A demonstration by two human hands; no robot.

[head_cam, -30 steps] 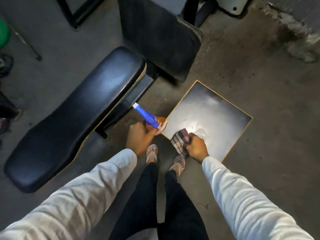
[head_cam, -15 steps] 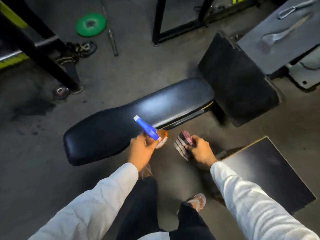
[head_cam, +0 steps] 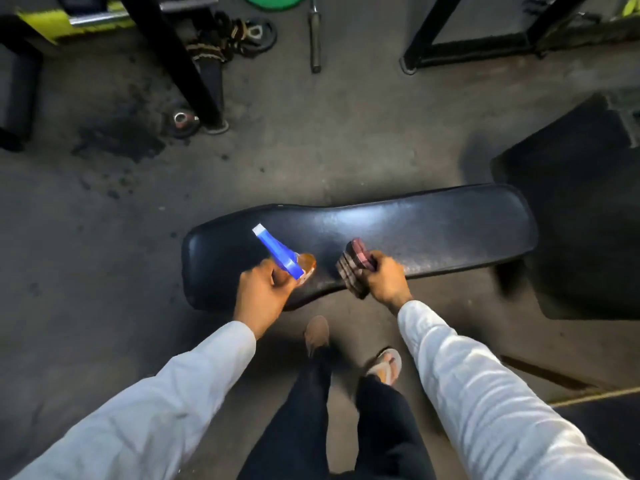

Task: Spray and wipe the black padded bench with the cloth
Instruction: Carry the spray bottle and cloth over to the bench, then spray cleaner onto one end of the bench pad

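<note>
The black padded bench [head_cam: 415, 230] lies across the middle of the floor, long side left to right. My left hand [head_cam: 261, 294] grips a spray bottle [head_cam: 282, 254] with a blue head and an orange body, its nozzle pointing up-left over the bench's left end. My right hand [head_cam: 384, 280] holds a folded checked cloth [head_cam: 353, 268] just above the bench's near edge. Whether the cloth touches the pad is unclear.
A black angled pad [head_cam: 571, 216] stands at the bench's right end. Black rack posts [head_cam: 180, 60] and a frame [head_cam: 485, 39] stand behind, with a steel bar [head_cam: 314, 32], weight plates [head_cam: 256, 31] and straps on the concrete floor. My sandalled feet [head_cam: 386, 365] are near the bench.
I have turned and stepped from the square black board toward the bench. The bench now lies straight ahead, and both hands have come over its near left part, still holding bottle and cloth.
</note>
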